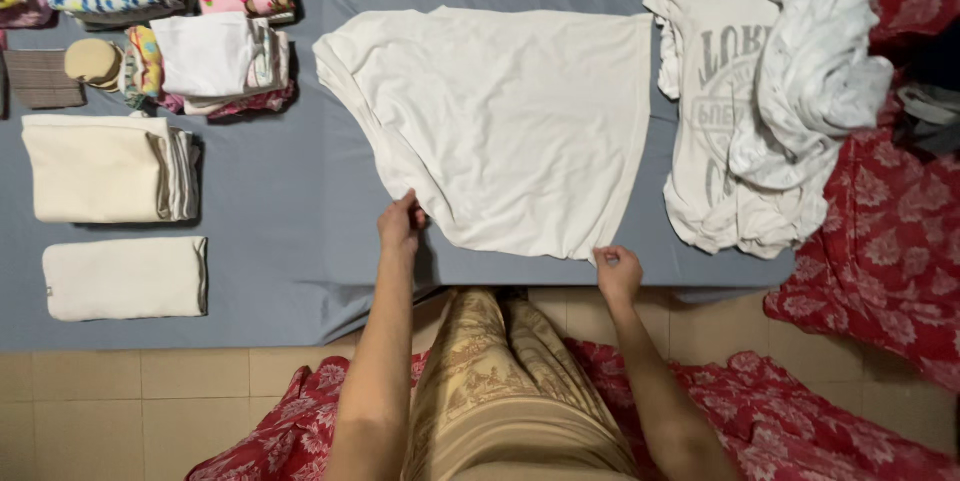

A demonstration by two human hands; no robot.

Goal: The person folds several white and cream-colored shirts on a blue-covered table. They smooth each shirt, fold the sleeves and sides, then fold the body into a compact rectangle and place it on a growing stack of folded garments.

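My left hand point(401, 223) and right hand point(617, 271) are apart, each pinching the near edge of the white shirt point(500, 121), spread flat mid-sheet point(270, 191). Folded stacks point(110, 171) lie left, a clothes heap point(780, 91) right.

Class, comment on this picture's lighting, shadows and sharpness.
Head view: soft, even light, no glare; the white cotton shirt looks bright but keeps its creases; short soft shadows edge the folded cream towels; left hand and right hand are sharp, without motion blur.

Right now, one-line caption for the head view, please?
Left hand and right hand pinch the near edge of a white garment spread on a grey-blue sheet, folded stacks alongside.
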